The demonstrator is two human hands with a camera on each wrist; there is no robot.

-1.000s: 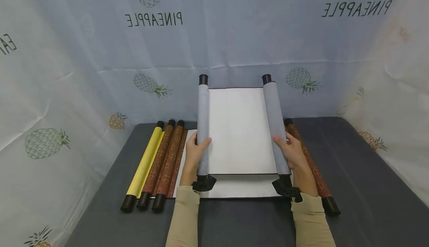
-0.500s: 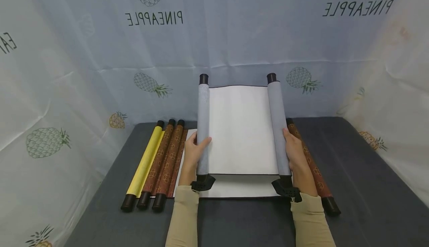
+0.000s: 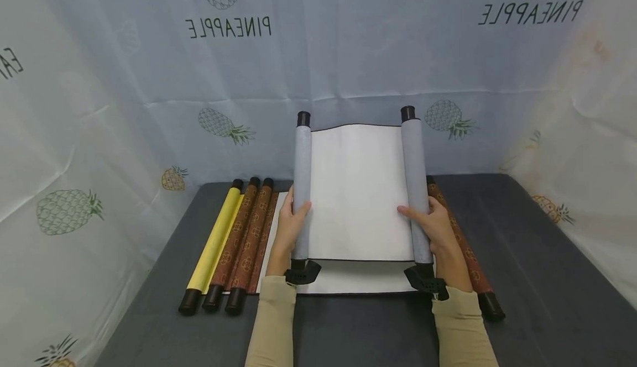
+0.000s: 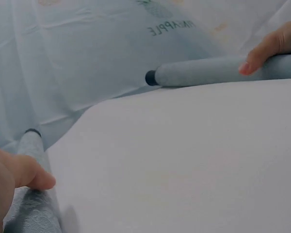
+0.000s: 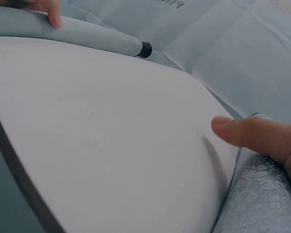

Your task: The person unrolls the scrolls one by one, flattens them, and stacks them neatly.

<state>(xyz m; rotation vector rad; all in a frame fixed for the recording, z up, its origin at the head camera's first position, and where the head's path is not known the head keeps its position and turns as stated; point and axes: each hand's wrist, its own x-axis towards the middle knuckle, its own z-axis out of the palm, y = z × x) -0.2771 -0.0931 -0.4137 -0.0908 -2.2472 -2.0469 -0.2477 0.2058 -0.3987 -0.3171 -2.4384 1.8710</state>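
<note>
A partly unrolled scroll with pale blue-grey rolls and black end knobs is held up and tilted, its white sheet bare between the rolls. My left hand grips the left roll, thumb across its front. Around the right roll my right hand is wrapped. In the right wrist view the thumb sticks out past that roll over the sheet. The sheet's upper edge bows slightly upward. Most fingers are hidden behind the rolls.
Beneath it lies another open scroll, its white sheet on the dark table. Brown patterned rolls lie on the left, another brown roll on the right. A yellow scroll is furthest left. A pineapple-print curtain hangs behind.
The right roll has moved rightward, so more white sheet shows, and its top edge has begun to bow. My right thumb left the roll's front, then came back over it. My left hand barely moved.
</note>
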